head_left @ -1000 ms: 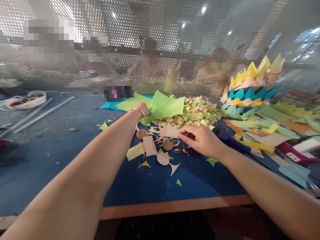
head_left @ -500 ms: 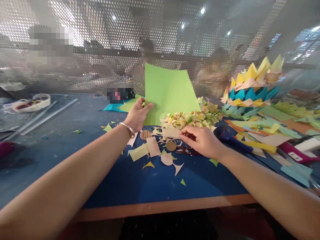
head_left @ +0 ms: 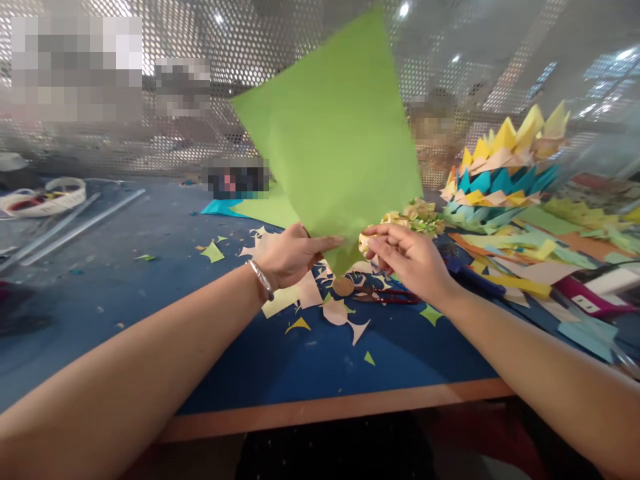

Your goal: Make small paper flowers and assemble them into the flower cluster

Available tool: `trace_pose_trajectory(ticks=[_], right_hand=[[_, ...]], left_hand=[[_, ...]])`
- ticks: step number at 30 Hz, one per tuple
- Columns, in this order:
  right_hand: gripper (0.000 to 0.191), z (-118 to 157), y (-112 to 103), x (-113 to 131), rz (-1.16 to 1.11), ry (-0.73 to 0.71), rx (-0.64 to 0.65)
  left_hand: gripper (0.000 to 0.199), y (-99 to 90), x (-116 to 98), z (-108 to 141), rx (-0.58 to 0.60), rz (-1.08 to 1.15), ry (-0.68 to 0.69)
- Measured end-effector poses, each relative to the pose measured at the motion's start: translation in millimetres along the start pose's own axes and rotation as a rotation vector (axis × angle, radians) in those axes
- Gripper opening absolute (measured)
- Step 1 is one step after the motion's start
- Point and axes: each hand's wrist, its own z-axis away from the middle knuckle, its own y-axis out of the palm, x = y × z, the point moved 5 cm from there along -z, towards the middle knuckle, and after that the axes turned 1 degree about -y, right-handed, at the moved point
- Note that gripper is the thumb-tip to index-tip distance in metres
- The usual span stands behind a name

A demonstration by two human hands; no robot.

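Note:
A large green sheet of paper (head_left: 345, 140) stands tilted above the table, one corner pointing down. My left hand (head_left: 295, 252), with a silver bangle at the wrist, grips it near that lower corner. Close to the sheet's lower right edge is my right hand (head_left: 403, 253), its thumb and fingers pinched on a small cream curled paper flower (head_left: 364, 244). Below the hands lie a round brown disc (head_left: 343, 287), dark red-handled scissors (head_left: 390, 295) and paper offcuts (head_left: 336, 311). A pile of curled paper flowers (head_left: 415, 215) is partly hidden behind the sheet and right hand.
A layered paper piece with pointed petals (head_left: 505, 177) stands at right, above paper strips (head_left: 530, 273). Nearby are a dark blue tool (head_left: 475, 277) and a magenta object (head_left: 583, 300). Clear sticks (head_left: 90, 223) and a white roll (head_left: 47, 199) lie left. Perforated mesh (head_left: 210, 127) rises behind.
The green sheet has come up and nearer, turning onto a corner. My left hand has shifted to its lower corner. My right hand has risen to beside it, and a curled paper flower now shows there.

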Motion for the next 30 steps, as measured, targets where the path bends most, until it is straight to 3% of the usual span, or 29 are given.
trace_pose_trajectory(ticks=[3, 7, 10, 14, 19, 22, 25, 30], right_hand=[[0.035, -2.1, 7.3, 2.6, 0.096, -0.052, 0.038], [0.027, -10.9, 29.3, 15.1, 0.266, -0.115, 0.195], [0.025, -26.3, 55.3, 27.0, 0.386, -0.188, 0.308], [0.025, -51.9, 92.7, 38.8, 0.556, -0.309, 0.36], [0.023, -66.6, 121.3, 35.4, 0.566, -0.232, 0.493], [0.025, -66.7, 123.6, 33.4, 0.435, -0.207, 0.498], [0.018, -65.4, 115.5, 35.4, 0.173, -0.172, 0.422], [0.013, -59.8, 76.3, 47.0, -0.022, -0.205, 0.226]], left_hand=[[0.013, -14.1, -2.5, -7.0, -0.057, -0.068, -0.017], [0.012, -51.8, -28.4, -16.1, -0.352, 0.014, 0.115], [0.015, -74.3, -37.5, -19.2, -0.449, 0.058, 0.067], [0.012, -84.4, -33.3, -18.4, -0.465, 0.037, 0.018], [0.014, -77.9, -27.9, -17.6, -0.416, -0.06, 0.067], [0.016, -79.1, -32.4, -16.9, -0.445, -0.135, 0.103], [0.019, -82.7, -38.5, -15.4, -0.482, -0.178, 0.124], [0.02, -77.2, -36.1, -14.7, -0.429, -0.186, 0.107]])
